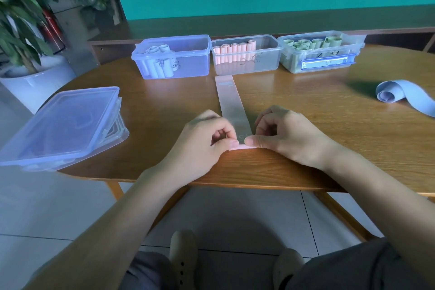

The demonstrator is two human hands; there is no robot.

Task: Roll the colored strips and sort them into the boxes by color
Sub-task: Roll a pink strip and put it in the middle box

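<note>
Sitting at a big brown wooden tabletop (329,139), with knees and shoes seen below it. Saw a stack of clear lids (63,125) on the left edge of it. Saw three clear boxes in a row at the far side: a blue-tinted box (188,63) on the left with pale blue rolls (157,61) inside, a middle box (263,61) with pink rolls (235,53), and a right box (348,54) with green rolls (313,43). Lay flat between the hands, a long pink strip (231,103), reaching from the near edge up to just in front of the middle box. Lay well apart on the far right, a blue strip (397,94), partly curled at one end. Pinched the near end of the pink strip from both sides: left hand (204,141) with curled fingers (231,142) on its left corner, right hand (287,134) with thumb and fingers on its right corner. Looked just turned up, that near end, in a small pink fold. Stood a leafy plant in a white pot (35,82) off to the far left.
</note>
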